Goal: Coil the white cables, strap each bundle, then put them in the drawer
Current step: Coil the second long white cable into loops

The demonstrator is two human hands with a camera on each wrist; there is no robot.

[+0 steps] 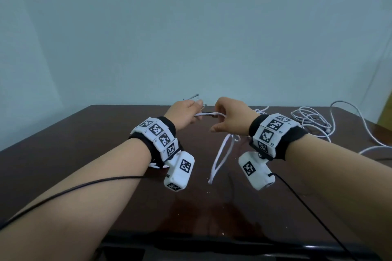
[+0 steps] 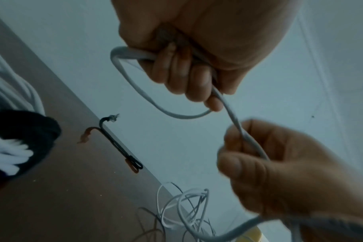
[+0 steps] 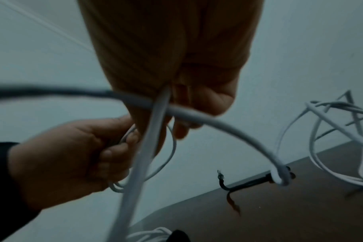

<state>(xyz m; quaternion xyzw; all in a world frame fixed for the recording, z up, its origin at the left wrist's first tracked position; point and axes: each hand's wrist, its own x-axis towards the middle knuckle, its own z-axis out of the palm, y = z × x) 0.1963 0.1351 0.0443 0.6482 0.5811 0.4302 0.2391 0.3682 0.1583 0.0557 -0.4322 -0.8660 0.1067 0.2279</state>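
left hand (image 1: 184, 113) and right hand (image 1: 230, 117), raised above the dark table (image 1: 84, 154), each curl their fingers round one white cable (image 1: 209, 114) stretched between them; its loop hangs below. a loose cable tangle (image 1: 314, 122) lies far right, a black tie (image 2: 118, 144) near the back edge.

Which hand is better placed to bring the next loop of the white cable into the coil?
Probably the right hand: it pinches the white cable where the slack hangs down. The left hand grips the loops already formed, so it looks committed to anchoring them.
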